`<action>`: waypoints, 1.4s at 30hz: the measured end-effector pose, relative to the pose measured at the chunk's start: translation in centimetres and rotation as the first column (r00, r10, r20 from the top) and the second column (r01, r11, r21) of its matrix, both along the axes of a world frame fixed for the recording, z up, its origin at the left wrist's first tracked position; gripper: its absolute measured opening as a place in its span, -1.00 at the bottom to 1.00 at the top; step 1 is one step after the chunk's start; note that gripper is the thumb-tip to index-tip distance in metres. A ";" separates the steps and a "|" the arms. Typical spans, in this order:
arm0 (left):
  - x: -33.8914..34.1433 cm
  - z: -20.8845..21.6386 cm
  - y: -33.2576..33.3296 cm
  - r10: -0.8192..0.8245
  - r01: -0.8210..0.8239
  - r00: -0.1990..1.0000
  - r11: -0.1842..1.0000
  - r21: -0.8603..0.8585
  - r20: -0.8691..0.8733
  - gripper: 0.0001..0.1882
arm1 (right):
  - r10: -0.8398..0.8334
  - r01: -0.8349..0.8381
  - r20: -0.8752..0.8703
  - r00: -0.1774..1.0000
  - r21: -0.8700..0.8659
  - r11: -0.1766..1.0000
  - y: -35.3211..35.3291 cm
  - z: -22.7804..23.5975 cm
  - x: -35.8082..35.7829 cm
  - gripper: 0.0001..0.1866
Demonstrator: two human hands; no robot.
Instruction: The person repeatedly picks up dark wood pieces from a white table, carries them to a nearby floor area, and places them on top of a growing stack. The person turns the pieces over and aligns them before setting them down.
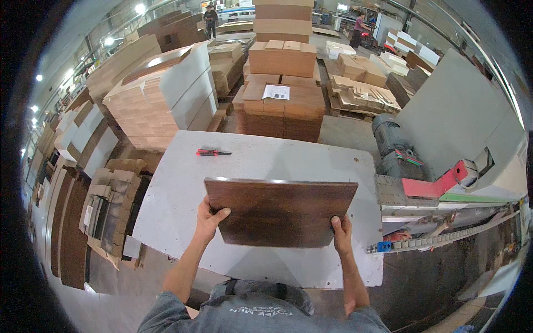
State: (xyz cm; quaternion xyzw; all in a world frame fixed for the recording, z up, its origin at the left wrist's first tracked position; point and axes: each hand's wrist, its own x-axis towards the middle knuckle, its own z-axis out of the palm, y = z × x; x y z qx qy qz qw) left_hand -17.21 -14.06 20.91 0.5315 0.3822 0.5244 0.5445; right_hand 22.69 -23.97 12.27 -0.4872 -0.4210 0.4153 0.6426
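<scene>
A dark brown wood-grain panel (277,213) is held up in front of me, over a white tabletop (177,222). My left hand (209,221) grips its left edge, thumb on the near face and the other fingers behind it. At the opposite edge my right hand (341,232) has the same kind of hold, its thumb pressed on the face. The fingers behind the panel are mostly hidden. Beyond the panel, at the far left of the table, lies a red and black screwdriver-like tool (213,152), touched by neither hand.
Right of the table stands a machine with a grey motor (391,139), a red bracket (436,183) and a cable chain (444,237). Stacked brown boards (283,114) bearing a paper sheet (276,92) stand beyond the table. More panel stacks (141,108) line the left. Two people are far back.
</scene>
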 end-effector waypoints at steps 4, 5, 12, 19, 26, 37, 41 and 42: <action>-0.8 -4.3 -1.7 0.047 -0.051 0.988 0.998 -0.023 -0.150 -0.37 | -0.125 0.099 0.244 0.962 0.118 0.988 -1.9 -1.3 -0.4 -0.28; -1.2 -5.6 -2.1 0.074 -0.077 0.973 0.997 -0.005 -0.217 -0.36 | -0.186 0.188 0.077 0.980 -0.014 0.982 -2.5 -3.0 -0.6 -0.39; 0.5 -7.8 -4.3 0.099 -0.094 0.971 0.995 0.035 -0.216 -0.21 | -0.158 0.146 0.085 0.984 0.132 0.981 -3.9 -6.8 -0.8 -0.31; -0.2 -9.3 -5.2 0.201 -0.221 0.954 0.973 -0.064 -0.223 -0.28 | -0.309 0.306 -0.051 0.950 -0.049 0.951 -2.5 -6.3 -5.5 -0.24; -7.8 -2.3 -12.0 0.406 -0.417 0.836 0.907 0.054 -0.370 -0.24 | -0.316 0.329 0.203 0.927 -0.035 0.944 -4.6 -4.4 -14.8 -0.19; -24.0 0.0 -23.1 0.702 -0.706 0.696 0.707 0.032 -0.154 -0.19 | 0.209 -0.192 0.314 0.926 -0.085 0.978 -2.1 2.5 -32.1 -0.05; -27.5 -1.0 -30.4 0.827 -0.865 0.489 0.500 -0.033 -0.278 -0.16 | 0.350 -0.352 -0.044 0.936 -0.039 0.935 -2.6 1.2 -36.3 -0.10; -28.0 0.0 -32.0 0.847 -0.884 0.468 0.450 -0.130 -0.253 -0.18 | 0.292 -0.298 0.179 0.939 0.004 0.955 -2.3 -0.4 -36.6 -0.21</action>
